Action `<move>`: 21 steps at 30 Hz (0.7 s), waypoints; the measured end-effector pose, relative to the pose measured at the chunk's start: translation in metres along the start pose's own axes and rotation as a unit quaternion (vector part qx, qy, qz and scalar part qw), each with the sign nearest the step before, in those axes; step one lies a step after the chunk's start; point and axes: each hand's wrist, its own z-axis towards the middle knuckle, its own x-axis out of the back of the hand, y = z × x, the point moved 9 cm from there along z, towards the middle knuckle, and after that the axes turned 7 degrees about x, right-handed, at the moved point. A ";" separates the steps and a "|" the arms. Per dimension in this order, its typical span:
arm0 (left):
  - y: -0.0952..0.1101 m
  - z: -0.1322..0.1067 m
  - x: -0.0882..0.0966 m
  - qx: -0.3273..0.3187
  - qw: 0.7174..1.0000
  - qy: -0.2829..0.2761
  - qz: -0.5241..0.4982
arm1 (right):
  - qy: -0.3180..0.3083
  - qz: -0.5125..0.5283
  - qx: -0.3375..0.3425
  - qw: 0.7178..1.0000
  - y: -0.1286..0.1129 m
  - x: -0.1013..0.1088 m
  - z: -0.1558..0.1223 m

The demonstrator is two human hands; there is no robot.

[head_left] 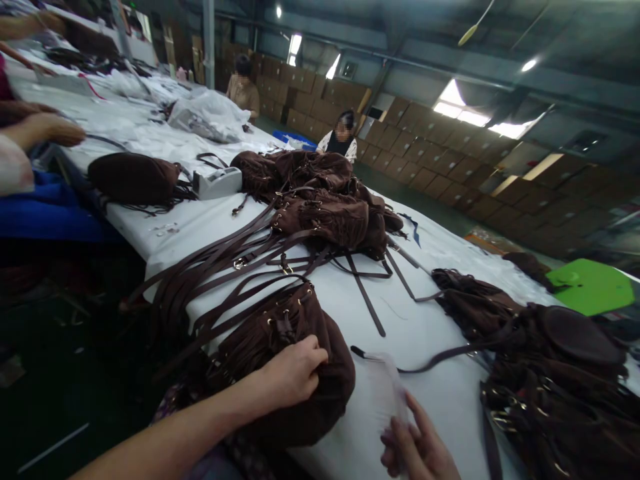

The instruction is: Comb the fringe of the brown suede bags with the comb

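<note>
A dark brown bag (333,333) with gold eyelets and a drawstring front lies at the near table edge, its long straps trailing left. My left hand (295,373) rests on top of it, fingers curled into a pinch on its fabric. Right of this bag, my right hand (417,443) holds a pale, see-through flat piece (385,380) between thumb and fingers; it is blurred, and I cannot tell its exact kind. Just beyond its upper end shows a small dark tip (357,351); whether the two are joined is unclear.
Several brown fringed bags (320,213) are heaped mid-table, and more bags (550,373) lie at right. A grey tape dispenser (219,183) stands behind. Another person's hand (55,128) is at left. Two people stand across the table. Cartons (425,157) line the wall.
</note>
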 end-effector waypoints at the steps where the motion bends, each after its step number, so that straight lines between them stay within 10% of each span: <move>1: 0.003 0.001 0.011 -0.011 0.999 0.016 -0.027 | -0.001 -0.001 0.015 1.000 -0.012 -0.004 0.010; 10: 0.041 0.035 0.063 -0.082 0.995 0.044 -0.020 | -0.155 -0.104 0.109 0.976 -0.071 -0.097 0.046; 16: 0.059 0.042 0.046 -0.114 0.989 -0.075 0.052 | -0.205 0.166 -0.078 0.962 -0.031 -0.135 0.028; 21: 0.076 0.019 0.113 -0.129 0.989 0.078 0.007 | -0.210 0.227 -0.125 0.943 -0.035 -0.126 0.029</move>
